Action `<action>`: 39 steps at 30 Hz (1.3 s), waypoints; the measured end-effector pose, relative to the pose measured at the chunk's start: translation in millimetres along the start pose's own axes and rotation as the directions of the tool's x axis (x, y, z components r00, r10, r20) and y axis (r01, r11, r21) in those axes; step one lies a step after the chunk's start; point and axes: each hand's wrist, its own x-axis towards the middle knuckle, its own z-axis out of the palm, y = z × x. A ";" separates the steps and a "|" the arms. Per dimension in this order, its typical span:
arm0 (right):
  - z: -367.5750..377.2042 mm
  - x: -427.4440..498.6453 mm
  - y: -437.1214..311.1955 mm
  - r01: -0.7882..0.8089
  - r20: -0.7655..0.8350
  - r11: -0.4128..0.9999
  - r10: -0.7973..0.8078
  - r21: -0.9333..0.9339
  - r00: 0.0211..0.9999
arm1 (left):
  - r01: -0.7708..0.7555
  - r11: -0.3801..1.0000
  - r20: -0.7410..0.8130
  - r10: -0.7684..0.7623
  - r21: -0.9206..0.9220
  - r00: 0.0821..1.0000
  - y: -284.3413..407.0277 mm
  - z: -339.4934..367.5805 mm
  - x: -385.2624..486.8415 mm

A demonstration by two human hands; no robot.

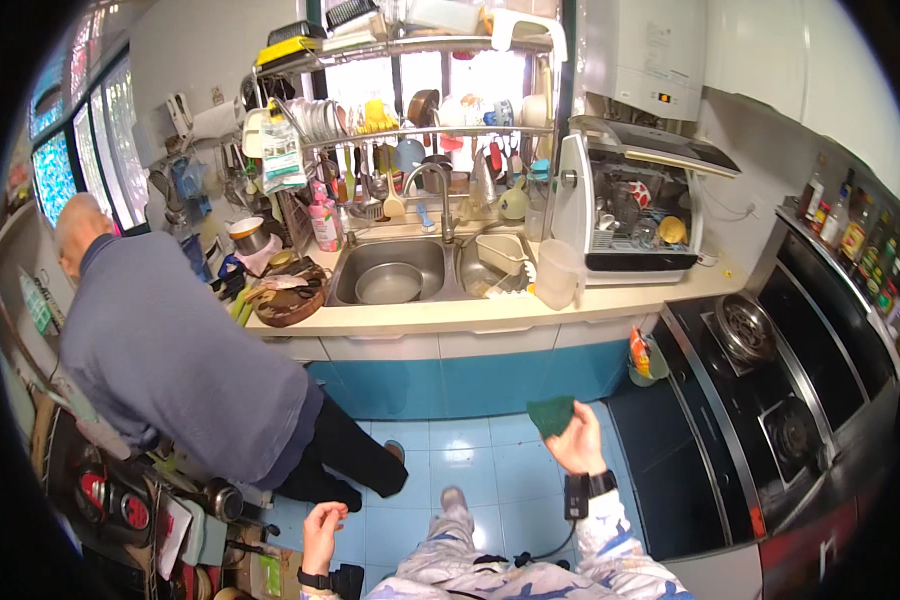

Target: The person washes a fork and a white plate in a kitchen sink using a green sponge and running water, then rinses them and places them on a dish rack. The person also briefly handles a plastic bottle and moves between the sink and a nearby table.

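A dark green scouring pad [551, 415] is pinched in the fingers of my right hand [579, 442], held above the blue tiled floor in front of the base cabinets. My left hand [322, 531] hangs low at the bottom of the view, its fingers curled together; whether they touch each other fully is hard to tell, and no object shows in them. Beyond both hands lies a double steel sink [391, 251] with a round metal basin [390, 283] in its left bowl. A clear plastic pitcher [559, 274] stands at the sink's right.
Another person [187, 352] in a grey-blue top stands close on the left, turned away. To the right is a gas stove [720, 420] with a steel rack on one burner. A round wooden chopping board [292, 300] lies left of the sink; an opened dish cabinet [637, 266] stands right.
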 end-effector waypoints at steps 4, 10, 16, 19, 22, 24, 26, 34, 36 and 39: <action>21.5 136.7 -21.3 -0.009 0.047 0.998 0.012 -0.056 0.999 | -0.103 0.995 0.098 0.102 0.006 0.990 40.9 71.1 123.6; 46.2 320.9 -46.8 0.075 -0.113 0.996 -0.069 0.047 0.991 | -0.202 0.978 0.221 0.187 0.048 0.957 125.1 148.9 273.5; -3.2 560.9 -68.0 0.179 -0.222 0.977 -0.151 0.112 0.963 | -0.126 0.990 0.049 0.123 0.061 0.991 137.3 180.5 340.0; -60.6 693.7 -75.9 0.267 -0.218 0.943 -0.223 0.200 0.950 | -0.031 0.998 -0.232 0.045 0.063 0.972 132.0 199.1 330.2; -115.5 800.2 -92.7 0.103 -0.108 0.984 -0.087 0.146 0.990 | 0.120 0.993 -0.504 -0.105 -0.003 0.857 135.5 224.5 302.4; -128.0 826.0 -95.3 -0.099 -0.155 0.995 0.097 -0.007 0.983 | 0.146 0.989 -0.623 -0.134 -0.033 0.770 140.0 240.4 280.7; -107.6 816.6 -82.6 -0.183 -0.133 0.962 0.158 -0.204 0.979 | 0.201 0.978 -0.726 -0.173 -0.049 0.665 143.6 251.8 255.9; 102.9 566.1 44.9 -0.354 0.345 0.438 0.891 -0.826 0.297 | -0.119 0.979 -0.959 -0.131 -0.166 0.253 113.9 270.2 91.4; 147.9 491.3 85.6 -0.008 0.336 0.336 0.941 -0.942 0.031 | -0.095 0.982 -0.985 -0.153 -0.161 0.081 94.8 262.5 32.0; 174.3 367.7 143.4 0.132 0.498 0.528 0.842 -0.839 -0.207 | -0.082 0.973 -0.968 -0.226 -0.218 -0.109 71.6 268.8 -68.8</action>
